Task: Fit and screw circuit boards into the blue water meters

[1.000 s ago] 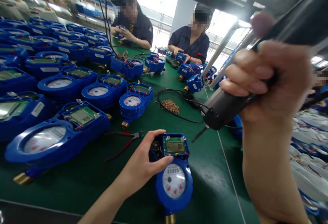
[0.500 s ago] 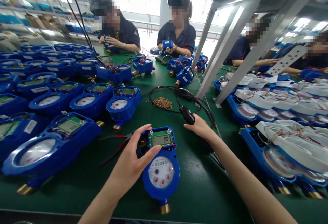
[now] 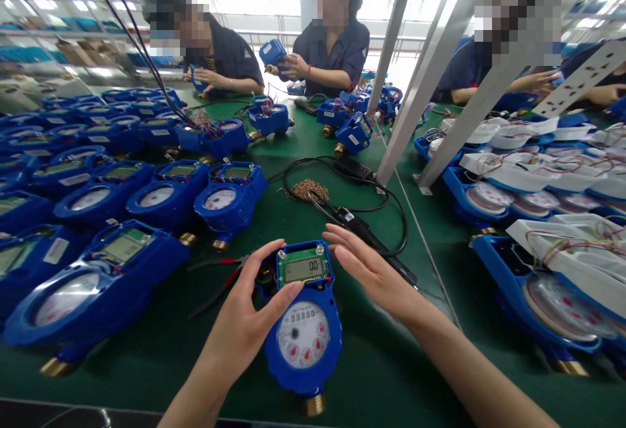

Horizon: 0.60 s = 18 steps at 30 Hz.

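While clamping the blue water meter (image 3: 313,376) in the left hand (image 3: 244,304), hooking fingers over its far edge and laying the thumb below the LCD (image 3: 300,269), probably steadying it face up on the green tabletop (image 3: 401,376); extending the right hand (image 3: 379,278) unfolded and empty alongside, perhaps touching the meter's right side, with the black corded power tool (image 3: 358,224) lying just beyond, likely for easy reach.
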Each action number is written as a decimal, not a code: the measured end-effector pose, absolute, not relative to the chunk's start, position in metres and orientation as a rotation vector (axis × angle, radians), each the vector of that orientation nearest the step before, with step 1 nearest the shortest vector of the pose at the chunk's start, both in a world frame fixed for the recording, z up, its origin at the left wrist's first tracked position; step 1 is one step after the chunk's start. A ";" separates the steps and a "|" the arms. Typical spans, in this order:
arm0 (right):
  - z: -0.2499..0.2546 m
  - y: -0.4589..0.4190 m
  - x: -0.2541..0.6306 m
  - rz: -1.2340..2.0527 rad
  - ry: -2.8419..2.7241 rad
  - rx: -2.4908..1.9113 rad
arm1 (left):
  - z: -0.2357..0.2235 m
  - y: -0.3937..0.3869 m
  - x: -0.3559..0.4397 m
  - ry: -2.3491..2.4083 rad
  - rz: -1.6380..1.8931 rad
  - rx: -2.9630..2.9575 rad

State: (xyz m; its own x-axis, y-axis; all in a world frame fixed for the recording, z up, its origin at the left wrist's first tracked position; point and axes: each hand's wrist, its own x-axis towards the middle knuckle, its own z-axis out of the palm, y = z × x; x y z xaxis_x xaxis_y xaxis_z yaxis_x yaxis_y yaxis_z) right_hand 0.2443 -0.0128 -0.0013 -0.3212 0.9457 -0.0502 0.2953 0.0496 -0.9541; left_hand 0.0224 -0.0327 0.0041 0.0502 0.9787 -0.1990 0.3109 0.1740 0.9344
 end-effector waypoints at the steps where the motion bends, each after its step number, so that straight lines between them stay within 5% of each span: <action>1: 0.001 -0.016 0.242 1.478 -1.576 -1.159 | 0.004 -0.033 0.022 1.452 0.851 1.321; 5: 0.002 -0.022 0.235 1.847 -1.218 -0.982 | 0.001 -0.033 0.022 1.426 0.869 1.283; 18: -0.004 -0.032 0.213 1.839 -0.727 -1.057 | -0.006 -0.032 0.023 1.304 1.051 1.338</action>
State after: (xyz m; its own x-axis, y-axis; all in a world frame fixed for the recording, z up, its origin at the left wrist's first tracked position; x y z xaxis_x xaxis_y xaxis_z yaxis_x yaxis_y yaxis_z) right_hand 0.2127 -0.0323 -0.0040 -0.2613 0.8901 -0.3733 -0.3941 -0.4514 -0.8006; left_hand 0.0227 -0.0324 -0.0064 0.0582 0.9975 -0.0391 0.1737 0.0284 0.9844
